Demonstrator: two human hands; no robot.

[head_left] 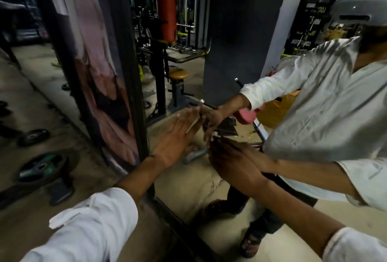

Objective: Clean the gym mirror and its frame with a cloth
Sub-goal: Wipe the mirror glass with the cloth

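Left hand (176, 138) just left of centre, fingers straight, flat against the mirror (188, 188), fingertips meeting their own reflection. Right hand (232, 163) at 4 o'clock close to the glass, blurred, grip unreadable. Dark frame (135, 73) runs from 11 o'clock down to centre, just left of the left hand. In the glass: white-shirted reflection (324, 104) at 3 o'clock, stool (178, 74) and orange punch bag (166, 4) at 12 o'clock. Weight plates (41, 167) on floor at 8 o'clock.
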